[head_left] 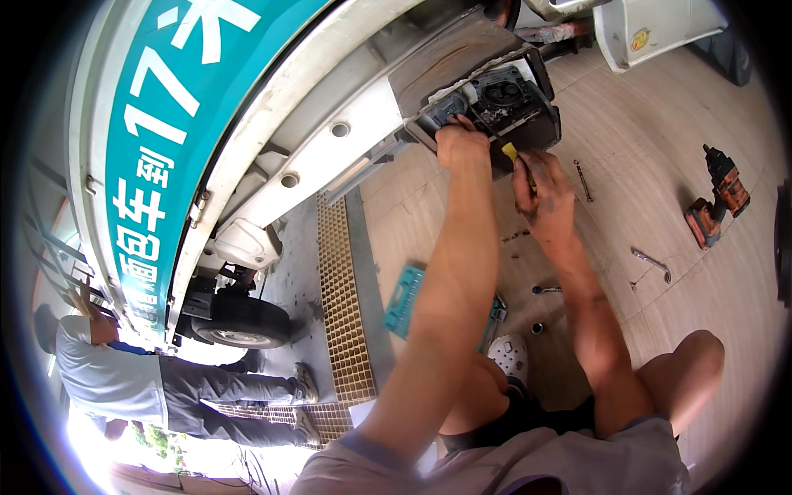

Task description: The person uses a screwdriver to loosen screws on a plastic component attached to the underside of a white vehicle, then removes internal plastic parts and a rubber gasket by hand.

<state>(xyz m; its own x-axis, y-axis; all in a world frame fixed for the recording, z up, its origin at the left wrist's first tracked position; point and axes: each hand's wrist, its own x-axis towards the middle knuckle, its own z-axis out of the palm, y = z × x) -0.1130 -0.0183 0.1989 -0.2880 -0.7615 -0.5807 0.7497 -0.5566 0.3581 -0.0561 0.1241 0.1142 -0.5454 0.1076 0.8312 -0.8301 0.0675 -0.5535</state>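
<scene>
From where I stand: open dark metal box [544, 130] fixed at the edge of a white vehicle body [371, 114], its dirty black moulded part [505, 92] exposed. Left hand [464, 142] at the near side, fingers curled in against a dark grey part [446, 110]; cannot tell if they grip it. Right hand [544, 186] closed round a yellow-handled tool [511, 152], just beside the box. On tiled floor, right: orange-and-black cordless drill [719, 198].
</scene>
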